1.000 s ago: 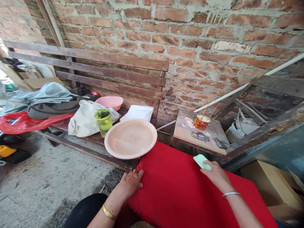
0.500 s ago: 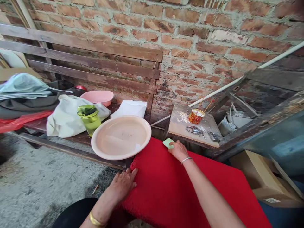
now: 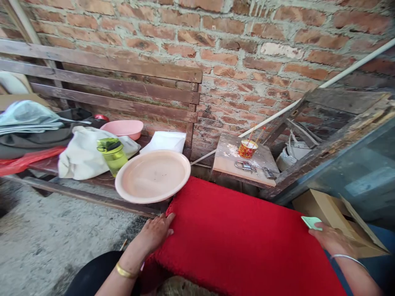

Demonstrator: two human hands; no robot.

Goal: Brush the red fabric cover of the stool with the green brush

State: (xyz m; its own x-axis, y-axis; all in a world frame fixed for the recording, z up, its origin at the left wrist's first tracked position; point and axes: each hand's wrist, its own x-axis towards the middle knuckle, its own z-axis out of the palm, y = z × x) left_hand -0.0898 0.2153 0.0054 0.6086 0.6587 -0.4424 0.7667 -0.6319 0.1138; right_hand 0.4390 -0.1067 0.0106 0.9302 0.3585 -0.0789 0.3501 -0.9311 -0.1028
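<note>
A bright red cloth (image 3: 234, 234) lies spread over a flat surface in front of me. My left hand (image 3: 157, 231) rests on its left edge, fingers stretched out and holding nothing. Over by the right edge of the cloth, my right hand (image 3: 331, 238) pinches a flat, pale green piece (image 3: 311, 222) between thumb and fingers. What kind of thing this piece is, I cannot make out. A wide, pale pink basin (image 3: 156, 176) stands just beyond the cloth's far left corner.
On the wooden bench (image 3: 123, 74) sit a green bottle (image 3: 113, 158), a white bag (image 3: 84, 154), a pink bowl (image 3: 126, 129) and a white packet (image 3: 166, 142). A small board (image 3: 226, 164) at the back bears a red tin (image 3: 247, 149) and padlocks (image 3: 245, 165). A cardboard box (image 3: 321, 207) stands right.
My right hand has swept from the cloth's far edge to its right side, still pinching the green piece. The left hand stays at the left edge. The view has shifted slightly right.
</note>
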